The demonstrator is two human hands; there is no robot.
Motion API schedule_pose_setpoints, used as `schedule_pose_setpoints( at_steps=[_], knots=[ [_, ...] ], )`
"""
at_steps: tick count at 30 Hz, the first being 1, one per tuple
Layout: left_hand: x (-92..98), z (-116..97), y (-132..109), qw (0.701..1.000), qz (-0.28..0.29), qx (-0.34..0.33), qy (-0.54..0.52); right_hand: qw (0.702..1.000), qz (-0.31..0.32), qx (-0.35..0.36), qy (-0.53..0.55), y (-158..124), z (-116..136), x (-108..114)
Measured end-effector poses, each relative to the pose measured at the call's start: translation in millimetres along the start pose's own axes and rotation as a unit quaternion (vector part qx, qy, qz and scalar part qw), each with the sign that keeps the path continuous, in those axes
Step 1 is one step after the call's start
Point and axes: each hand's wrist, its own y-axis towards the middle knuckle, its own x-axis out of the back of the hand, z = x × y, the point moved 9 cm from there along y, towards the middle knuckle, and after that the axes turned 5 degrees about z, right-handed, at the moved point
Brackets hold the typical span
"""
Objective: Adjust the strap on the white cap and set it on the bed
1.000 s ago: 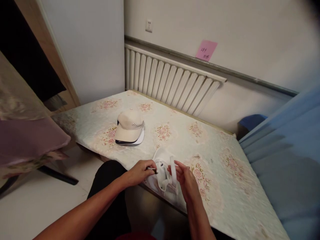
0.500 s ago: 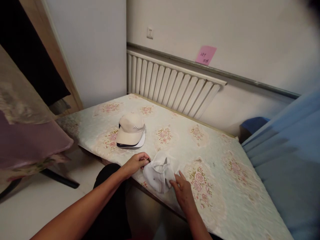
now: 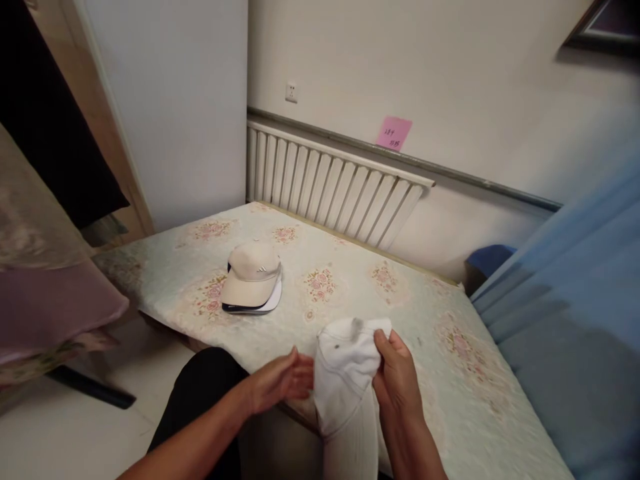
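Observation:
A white baseball cap (image 3: 347, 373) hangs over the near edge of the bed, brim pointing down toward me. My right hand (image 3: 399, 373) grips the cap's rear edge between thumb and fingers. Just left of the cap is my left hand (image 3: 283, 381), its fingers stretched out and thumb raised; the fingertips are at the cap's side, and whether they touch it I cannot tell. Farther back on the left lies a stack of caps, with a beige cap (image 3: 253, 270) on top and dark and white brims (image 3: 273, 300) showing beneath it.
The mattress (image 3: 345, 300) has a floral cover. Behind it are a white radiator (image 3: 330, 187) and a wall with a pink note (image 3: 394, 133). A blue curtain (image 3: 565, 300) hangs at right. Draped clothes (image 3: 55, 300) and a pale cabinet side (image 3: 175, 100) stand at left.
The white cap has been lifted and turned, so its brim now points down toward me. My left hand has let go of its edge; my right hand has risen with the cap.

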Motion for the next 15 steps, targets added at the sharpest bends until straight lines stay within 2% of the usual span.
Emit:
schedule_pose_setpoints(
  at_steps=[3, 6, 10, 15],
  knots=[
    [-18.3, 39.6, 0.8, 0.998, 0.027, 0.038, -0.042, 0.999, -0.007, -0.004, 0.037, -1.0, -4.1, 2.1],
    [-31.6, 63.2, 2.3, 0.993, 0.046, 0.051, -0.098, 0.998, -0.022, 0.005, 0.064, -2.2, -3.8, 7.2],
    [-36.5, 78.8, 4.4, 0.987, 0.041, 0.057, -0.147, 0.994, -0.041, 0.014, 0.097, -6.2, -3.6, 9.6],
    [-53.8, 84.1, 3.4, 0.971, 0.087, 0.079, -0.207, 0.987, -0.079, 0.002, 0.140, -13.2, -9.9, 7.9]
  ],
)
